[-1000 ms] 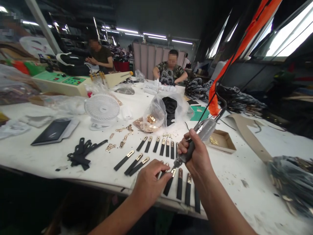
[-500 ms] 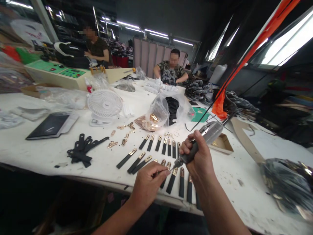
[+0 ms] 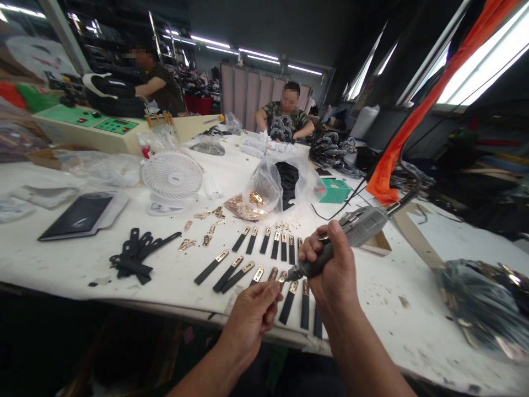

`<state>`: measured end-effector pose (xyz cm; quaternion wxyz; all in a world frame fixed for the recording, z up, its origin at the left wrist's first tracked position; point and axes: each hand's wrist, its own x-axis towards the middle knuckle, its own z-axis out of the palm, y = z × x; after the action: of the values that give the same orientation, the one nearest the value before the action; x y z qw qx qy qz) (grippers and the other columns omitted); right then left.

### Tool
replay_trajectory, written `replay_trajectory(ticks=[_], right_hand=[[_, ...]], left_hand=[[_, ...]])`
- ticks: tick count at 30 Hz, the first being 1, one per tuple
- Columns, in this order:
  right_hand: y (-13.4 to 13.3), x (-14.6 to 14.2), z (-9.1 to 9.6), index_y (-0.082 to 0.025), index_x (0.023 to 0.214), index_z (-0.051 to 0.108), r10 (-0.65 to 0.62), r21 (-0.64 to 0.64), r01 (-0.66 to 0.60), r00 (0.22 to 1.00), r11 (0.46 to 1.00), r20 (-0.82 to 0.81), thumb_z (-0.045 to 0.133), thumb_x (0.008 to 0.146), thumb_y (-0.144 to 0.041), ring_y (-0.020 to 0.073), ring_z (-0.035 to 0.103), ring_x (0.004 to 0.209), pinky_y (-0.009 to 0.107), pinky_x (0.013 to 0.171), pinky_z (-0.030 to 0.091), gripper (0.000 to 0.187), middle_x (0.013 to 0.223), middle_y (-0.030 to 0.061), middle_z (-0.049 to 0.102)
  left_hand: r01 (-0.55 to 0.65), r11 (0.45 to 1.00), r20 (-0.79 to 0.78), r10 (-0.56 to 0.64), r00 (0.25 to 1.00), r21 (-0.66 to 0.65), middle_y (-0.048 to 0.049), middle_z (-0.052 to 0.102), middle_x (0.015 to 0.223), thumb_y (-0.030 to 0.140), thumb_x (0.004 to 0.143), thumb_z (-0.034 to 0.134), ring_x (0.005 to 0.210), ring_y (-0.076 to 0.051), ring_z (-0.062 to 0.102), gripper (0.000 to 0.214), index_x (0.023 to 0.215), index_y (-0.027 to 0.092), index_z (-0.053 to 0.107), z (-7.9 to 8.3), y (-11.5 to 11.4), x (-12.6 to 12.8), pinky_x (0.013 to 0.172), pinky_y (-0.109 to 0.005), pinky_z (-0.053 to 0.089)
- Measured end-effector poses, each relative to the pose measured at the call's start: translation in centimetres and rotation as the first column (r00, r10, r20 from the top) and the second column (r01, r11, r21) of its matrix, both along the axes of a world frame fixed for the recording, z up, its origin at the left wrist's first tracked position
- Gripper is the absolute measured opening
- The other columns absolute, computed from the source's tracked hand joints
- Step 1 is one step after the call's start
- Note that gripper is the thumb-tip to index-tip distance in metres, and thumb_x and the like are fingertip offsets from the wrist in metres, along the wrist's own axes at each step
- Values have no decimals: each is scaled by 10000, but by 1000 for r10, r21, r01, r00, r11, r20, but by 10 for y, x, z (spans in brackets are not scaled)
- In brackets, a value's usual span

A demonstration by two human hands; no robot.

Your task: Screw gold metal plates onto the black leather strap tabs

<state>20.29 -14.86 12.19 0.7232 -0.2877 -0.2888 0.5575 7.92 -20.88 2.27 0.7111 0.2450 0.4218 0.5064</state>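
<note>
My right hand [image 3: 330, 270] is wrapped around a grey powered screwdriver [image 3: 347, 237], its tip pointing down-left at the gold end of a black strap [image 3: 288, 300]. My left hand [image 3: 253, 317] is curled in a pinch at the near table edge, just left of the tip; what it pinches is too small to make out. Two rows of black straps with gold metal ends [image 3: 268, 242] lie on the white table [image 3: 413, 309] in front of my hands.
A pile of plain black straps [image 3: 134, 256], loose gold fittings [image 3: 206, 226], a white desk fan [image 3: 171, 179], a plastic bag of gold parts [image 3: 258, 198], a small cardboard box [image 3: 378, 242] and a dark bundle [image 3: 483, 298] lie around. Two other people work at the far side.
My left hand has pulled back toward me from the strap ends and curled tighter. The view has swung slightly; the screwdriver stays over the near row.
</note>
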Motion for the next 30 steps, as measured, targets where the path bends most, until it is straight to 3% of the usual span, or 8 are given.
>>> replay_trajectory(ticks=[8, 13, 16, 19, 21, 23, 26, 30], right_hand=[[-3, -3, -2, -209, 797, 622, 1, 12, -2, 998, 1000, 60, 862, 823, -519, 78, 462, 448, 236, 503, 462, 393, 582, -87, 486], [1, -4, -2, -207, 790, 628, -5, 27, 3, 996, 1000, 93, 871, 814, -512, 81, 467, 456, 238, 502, 476, 391, 578, -85, 483], [7, -9, -1, -207, 792, 633, -1, 38, -3, 995, 999, 98, 869, 822, -503, 80, 468, 455, 236, 503, 482, 380, 571, -84, 489], [15, -22, 0, -207, 783, 627, 9, 38, -14, 992, 999, 125, 879, 809, -509, 85, 474, 452, 242, 492, 483, 394, 569, -81, 495], [23, -34, -2, -206, 780, 628, 19, 35, -25, 989, 999, 146, 883, 802, -508, 91, 480, 451, 247, 483, 482, 396, 565, -77, 502], [32, -46, -6, -206, 773, 629, 41, 33, -47, 986, 998, 164, 880, 806, -501, 98, 489, 451, 255, 482, 490, 388, 556, -73, 507], [48, -63, -17, -210, 763, 630, 67, 20, -73, 974, 997, 217, 866, 818, -502, 115, 512, 456, 273, 485, 516, 380, 553, -61, 526], [69, -79, -33, -214, 743, 627, 62, -15, -60, 949, 998, 310, 873, 800, -535, 133, 536, 454, 271, 429, 504, 408, 557, -40, 550]], left_hand=[[11, 1000, -18, -11, 1000, 11, 84, 410, 495, 728, 692, 882, 441, -25, 253, 625, 742, 142, 668, -4, -3, 2, 453, -192, 124], [-69, 989, -253, 100, 962, 129, -10, 656, 748, 748, 814, 761, 492, -57, 375, 605, 942, 157, 779, -8, 0, -20, 450, -203, 228], [-10, 936, -596, 232, 769, 352, -30, 731, 816, 584, 881, 763, 621, -132, 570, 396, 954, 199, 819, -11, 8, -52, 571, -249, 442], [129, 824, -790, 466, 399, 551, -19, 774, 924, 397, 933, 724, 837, -191, 707, 176, 946, 248, 818, -17, 22, -83, 773, -289, 538], [223, 794, -825, 541, 167, 566, -25, 790, 1036, 327, 950, 715, 973, -216, 739, 126, 990, 262, 815, -22, 32, -96, 853, -306, 547], [292, 797, -833, 554, -6, 528, -35, 788, 1124, 287, 961, 716, 1032, -226, 740, 125, 1038, 267, 812, -27, 41, -102, 847, -306, 548], [360, 816, -842, 523, -128, 452, -31, 786, 1120, 265, 989, 697, 1018, -220, 732, 124, 1046, 269, 806, -32, 52, -102, 788, -300, 533], [393, 836, -871, 469, -147, 383, -16, 781, 1016, 268, 1009, 687, 969, -212, 720, 115, 1012, 267, 801, -37, 59, -99, 734, -299, 496]])
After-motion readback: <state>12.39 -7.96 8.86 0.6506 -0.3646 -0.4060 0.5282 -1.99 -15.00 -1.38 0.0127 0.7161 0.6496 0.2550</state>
